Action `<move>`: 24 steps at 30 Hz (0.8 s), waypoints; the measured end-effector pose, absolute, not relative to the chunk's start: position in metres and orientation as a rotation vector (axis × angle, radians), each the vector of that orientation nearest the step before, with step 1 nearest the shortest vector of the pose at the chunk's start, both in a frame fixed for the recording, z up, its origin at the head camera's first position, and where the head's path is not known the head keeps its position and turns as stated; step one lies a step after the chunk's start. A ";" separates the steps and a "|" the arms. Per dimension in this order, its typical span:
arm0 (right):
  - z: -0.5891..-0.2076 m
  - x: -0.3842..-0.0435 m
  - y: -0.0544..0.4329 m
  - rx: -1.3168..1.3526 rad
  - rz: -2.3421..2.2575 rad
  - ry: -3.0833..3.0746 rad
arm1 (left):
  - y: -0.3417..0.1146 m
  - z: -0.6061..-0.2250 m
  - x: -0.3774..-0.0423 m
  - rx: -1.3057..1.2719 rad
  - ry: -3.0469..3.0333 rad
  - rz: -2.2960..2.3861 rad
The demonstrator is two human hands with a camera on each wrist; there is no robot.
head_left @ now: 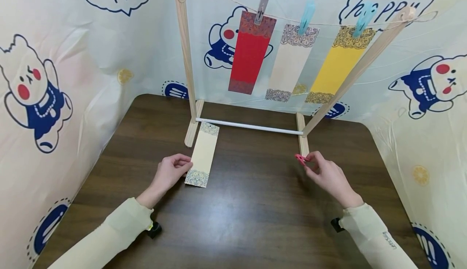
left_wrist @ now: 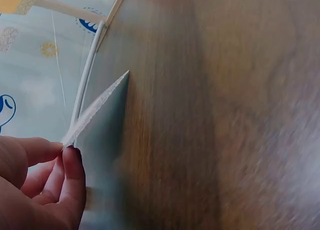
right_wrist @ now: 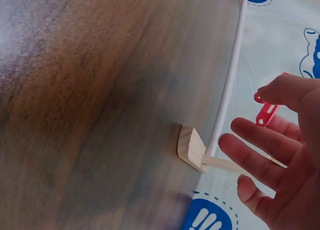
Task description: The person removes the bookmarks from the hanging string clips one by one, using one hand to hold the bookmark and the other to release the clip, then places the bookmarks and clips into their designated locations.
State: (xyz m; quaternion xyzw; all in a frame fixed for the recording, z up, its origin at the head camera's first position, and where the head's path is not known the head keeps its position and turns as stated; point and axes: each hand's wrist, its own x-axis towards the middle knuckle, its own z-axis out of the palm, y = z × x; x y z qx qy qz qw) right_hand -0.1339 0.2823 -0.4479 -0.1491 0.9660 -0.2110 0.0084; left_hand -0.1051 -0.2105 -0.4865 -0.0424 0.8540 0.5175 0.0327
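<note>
My left hand (head_left: 172, 171) pinches the long edge of a cream card (head_left: 202, 151) with patterned bands at both ends, held above the table. In the left wrist view the card (left_wrist: 100, 104) shows nearly edge-on between thumb and fingers. On the other side, my right hand (head_left: 330, 176) holds a small red clothespin (head_left: 301, 160) between thumb and index finger; the right wrist view shows its other fingers spread. Along a string, clothespins hold up a red card (head_left: 251, 56), a white card (head_left: 290, 64) and a yellow card (head_left: 337, 68).
A wooden frame (head_left: 187, 50) with a white crossbar (head_left: 248, 127) stands at the back of the brown table (head_left: 240, 220), carrying the string. Its right post (head_left: 359, 70) leans above the right hand. Printed cloth (head_left: 98, 58) surrounds the table.
</note>
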 end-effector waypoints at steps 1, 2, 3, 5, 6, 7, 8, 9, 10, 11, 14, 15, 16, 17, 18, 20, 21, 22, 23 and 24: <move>-0.448 -0.134 0.282 -0.470 -0.659 3.020 | -0.211 -0.486 -0.106 -0.118 2.643 1.571; -0.449 -0.134 0.282 -0.474 -0.656 3.021 | -0.211 -0.485 -0.107 -0.112 2.656 1.551; -0.449 -0.134 0.282 -0.476 -0.655 3.019 | -0.212 -0.485 -0.108 -0.106 2.665 1.529; -0.449 -0.133 0.282 -0.476 -0.654 3.015 | -0.212 -0.483 -0.108 -0.100 2.674 1.490; -0.450 -0.133 0.283 -0.471 -0.654 3.013 | -0.212 -0.482 -0.108 -0.098 2.672 1.476; -0.450 -0.133 0.283 -0.467 -0.653 3.010 | -0.212 -0.482 -0.109 -0.096 2.673 1.460; -0.450 -0.133 0.283 -0.462 -0.652 3.006 | -0.213 -0.482 -0.109 -0.092 2.674 1.443; -0.450 -0.133 0.283 -0.456 -0.649 3.003 | -0.213 -0.482 -0.109 -0.086 2.676 1.427; -0.450 -0.133 0.283 -0.451 -0.647 2.999 | -0.213 -0.482 -0.109 -0.079 2.683 1.408; -0.451 -0.133 0.283 -0.446 -0.647 2.996 | -0.214 -0.482 -0.110 -0.073 2.688 1.392; -0.452 -0.132 0.283 -0.435 -0.645 2.989 | -0.215 -0.482 -0.111 -0.051 2.708 1.350; -0.453 -0.132 0.283 -0.432 -0.643 2.991 | -0.216 -0.482 -0.111 -0.043 2.712 1.337; -0.453 -0.132 0.283 -0.431 -0.643 2.996 | -0.216 -0.481 -0.112 -0.036 2.718 1.321; -0.454 -0.132 0.283 -0.431 -0.639 3.003 | -0.216 -0.481 -0.112 -0.030 2.724 1.304; -0.454 -0.132 0.283 -0.435 -0.631 3.011 | -0.216 -0.481 -0.112 -0.023 2.729 1.287; -0.455 -0.132 0.283 -0.443 -0.617 3.030 | -0.216 -0.481 -0.113 -0.012 2.741 1.249; -0.455 -0.132 0.282 -0.446 -0.608 3.041 | -0.216 -0.481 -0.113 -0.010 2.747 1.234; -0.455 -0.131 0.282 -0.449 -0.599 3.048 | -0.216 -0.481 -0.113 -0.007 2.752 1.221; -0.455 -0.132 0.282 -0.451 -0.590 3.050 | -0.216 -0.481 -0.113 -0.004 2.754 1.211; -0.455 -0.131 0.282 -0.453 -0.581 3.052 | -0.216 -0.481 -0.112 0.000 2.755 1.206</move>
